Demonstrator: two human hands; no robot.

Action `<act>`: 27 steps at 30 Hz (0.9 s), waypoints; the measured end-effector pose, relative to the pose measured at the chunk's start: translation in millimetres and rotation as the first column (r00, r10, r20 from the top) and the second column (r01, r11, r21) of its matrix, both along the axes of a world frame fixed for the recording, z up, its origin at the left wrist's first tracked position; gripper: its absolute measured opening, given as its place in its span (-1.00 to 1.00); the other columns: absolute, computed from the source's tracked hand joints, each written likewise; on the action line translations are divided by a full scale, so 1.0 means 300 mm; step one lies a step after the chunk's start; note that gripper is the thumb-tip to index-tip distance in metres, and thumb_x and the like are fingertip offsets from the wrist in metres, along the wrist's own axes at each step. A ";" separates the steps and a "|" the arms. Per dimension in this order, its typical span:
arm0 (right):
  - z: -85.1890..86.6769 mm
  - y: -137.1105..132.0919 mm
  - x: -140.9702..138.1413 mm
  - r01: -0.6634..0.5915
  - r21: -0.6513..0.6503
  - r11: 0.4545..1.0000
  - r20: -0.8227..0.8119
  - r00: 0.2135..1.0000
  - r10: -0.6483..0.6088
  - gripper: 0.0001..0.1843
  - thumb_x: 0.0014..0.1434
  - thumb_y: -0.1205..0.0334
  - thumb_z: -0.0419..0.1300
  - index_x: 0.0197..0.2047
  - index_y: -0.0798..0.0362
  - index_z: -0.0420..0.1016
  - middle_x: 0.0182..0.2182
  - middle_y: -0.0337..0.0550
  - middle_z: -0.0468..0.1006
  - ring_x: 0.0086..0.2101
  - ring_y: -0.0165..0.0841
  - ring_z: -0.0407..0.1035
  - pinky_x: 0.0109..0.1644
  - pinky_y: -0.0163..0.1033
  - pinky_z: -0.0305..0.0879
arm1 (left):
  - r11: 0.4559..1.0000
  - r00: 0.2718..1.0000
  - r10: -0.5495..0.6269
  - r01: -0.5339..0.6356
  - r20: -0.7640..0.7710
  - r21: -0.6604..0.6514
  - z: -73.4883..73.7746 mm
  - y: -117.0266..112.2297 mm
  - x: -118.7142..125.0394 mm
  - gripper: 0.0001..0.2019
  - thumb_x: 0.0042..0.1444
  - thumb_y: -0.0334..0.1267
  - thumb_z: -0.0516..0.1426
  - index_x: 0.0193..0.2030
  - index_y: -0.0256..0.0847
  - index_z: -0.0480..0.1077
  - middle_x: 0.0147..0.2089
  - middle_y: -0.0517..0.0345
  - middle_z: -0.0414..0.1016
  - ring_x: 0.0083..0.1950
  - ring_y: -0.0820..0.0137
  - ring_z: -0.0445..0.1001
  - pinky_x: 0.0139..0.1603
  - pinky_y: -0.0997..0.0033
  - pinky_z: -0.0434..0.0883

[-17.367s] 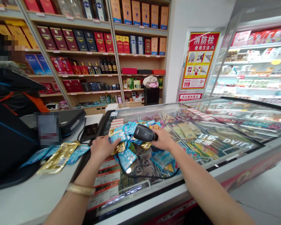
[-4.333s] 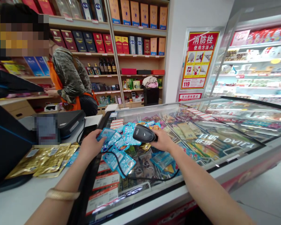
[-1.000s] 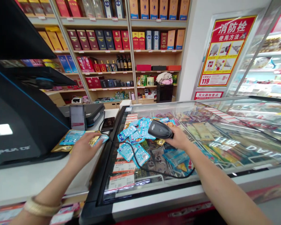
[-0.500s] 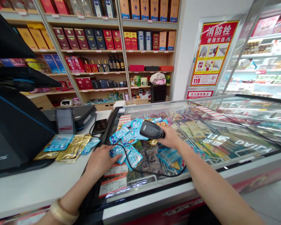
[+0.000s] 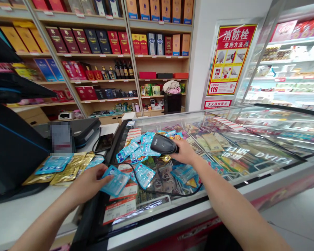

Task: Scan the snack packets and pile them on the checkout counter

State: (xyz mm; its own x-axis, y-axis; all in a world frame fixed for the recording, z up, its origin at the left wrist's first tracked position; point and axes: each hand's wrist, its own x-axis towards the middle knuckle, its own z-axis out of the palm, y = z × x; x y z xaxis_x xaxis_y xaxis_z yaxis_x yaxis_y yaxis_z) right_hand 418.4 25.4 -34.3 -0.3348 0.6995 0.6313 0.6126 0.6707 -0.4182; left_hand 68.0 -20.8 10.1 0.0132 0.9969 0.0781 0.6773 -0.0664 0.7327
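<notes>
- Packet (image 5: 115,181) is jutting from the left hand (image 5: 90,183), which is pinching its left edge between thumb and bent fingers; it is hanging over the freezer's (image 5: 159,223) edge, and whether it is touching the glass I cannot tell.
- Counting the clock from the packet, twelve being straight ahead, the scanner (image 5: 163,143) is sitting at two o'clock, with the right hand (image 5: 184,151) wrapping its handle and the head pointing toward nine.
- The pile (image 5: 146,141) is lying at one o'clock, partly behind the scanner; a second packet (image 5: 144,175) is lying on the glass at three.
- The cord (image 5: 146,190) is looping past that second packet toward four o'clock.
- At nine o'clock, gold packets (image 5: 70,169) are resting on the worktop (image 5: 13,219); a phone (image 5: 104,142) is lying at eleven.
- For a good hold, I judge, the thumb should be pressing only the border, leaving the printed face uncovered.
- The wrapper is looking glossy and limp, so a slight tilt should be easing glare, and a light pinch should be preventing creases.
- The scanner is best pointing squarely at the print, with the wrist resting steady.
- The left hand should be passing clear of the cord, which could be snagging loose packets.
</notes>
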 end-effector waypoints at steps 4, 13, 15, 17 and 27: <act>-0.002 0.003 0.002 0.007 -0.001 1.000 -0.007 1.000 -0.007 -0.81 -0.02 0.27 0.26 -0.27 0.06 0.53 -0.39 -0.15 0.59 -0.36 -0.28 0.45 -0.26 -0.28 0.27 | 0.991 0.956 0.126 -0.134 0.264 0.014 0.059 -0.006 0.021 -0.52 -0.46 0.02 0.36 -0.34 -0.15 0.45 -0.48 0.16 0.52 -0.43 0.26 0.47 -0.51 0.39 0.36; -0.005 0.009 0.009 -0.002 -0.026 1.000 -0.049 0.999 0.000 -0.77 -0.03 0.29 0.27 -0.23 0.04 0.53 -0.31 -0.13 0.61 -0.28 -0.26 0.47 -0.14 -0.23 0.35 | 0.973 0.647 0.080 -0.215 0.758 0.081 -0.017 0.145 0.239 -0.55 -0.45 -0.17 0.35 -0.34 -0.21 0.35 -0.39 0.19 0.53 -0.38 0.38 0.49 -0.29 0.35 0.47; 0.000 0.004 0.007 -0.012 -0.022 1.000 -0.057 0.998 0.010 -0.77 -0.04 0.31 0.27 -0.22 0.04 0.52 -0.30 -0.13 0.61 -0.29 -0.26 0.47 -0.15 -0.24 0.35 | 0.957 0.651 0.033 -0.240 0.759 0.165 -0.042 0.179 0.284 -0.57 -0.39 -0.13 0.33 -0.33 -0.21 0.35 -0.35 0.17 0.53 -0.32 0.36 0.50 -0.21 0.33 0.46; 0.006 -0.002 0.003 -0.018 -0.017 1.000 -0.059 0.998 0.017 -0.78 -0.04 0.31 0.26 -0.24 0.04 0.52 -0.33 -0.13 0.61 -0.31 -0.28 0.47 -0.18 -0.26 0.34 | 0.936 0.674 0.030 -0.279 0.738 0.216 -0.068 0.200 0.315 -0.58 -0.33 -0.11 0.31 -0.31 -0.20 0.34 -0.32 0.16 0.53 -0.27 0.36 0.50 -0.15 0.33 0.44; 0.017 -0.021 -0.015 -0.057 -0.007 0.998 -0.052 0.997 0.056 -0.82 -0.01 0.23 0.25 -0.28 0.06 0.51 -0.39 -0.13 0.59 -0.37 -0.29 0.46 -0.27 -0.30 0.29 | 0.920 0.693 0.058 -0.316 0.718 0.231 -0.166 0.212 0.336 -0.60 -0.23 -0.11 0.29 -0.24 -0.21 0.35 -0.23 0.10 0.56 -0.22 0.33 0.53 -0.12 0.31 0.46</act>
State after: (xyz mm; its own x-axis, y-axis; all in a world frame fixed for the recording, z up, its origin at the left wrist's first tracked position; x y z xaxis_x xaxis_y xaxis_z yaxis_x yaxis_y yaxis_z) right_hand 414.0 19.1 -29.3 -0.3409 0.6859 0.6430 0.5509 0.6999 -0.4546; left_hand 168.9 42.9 -39.8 -0.3568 0.8876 0.2912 0.0162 -0.3058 0.9519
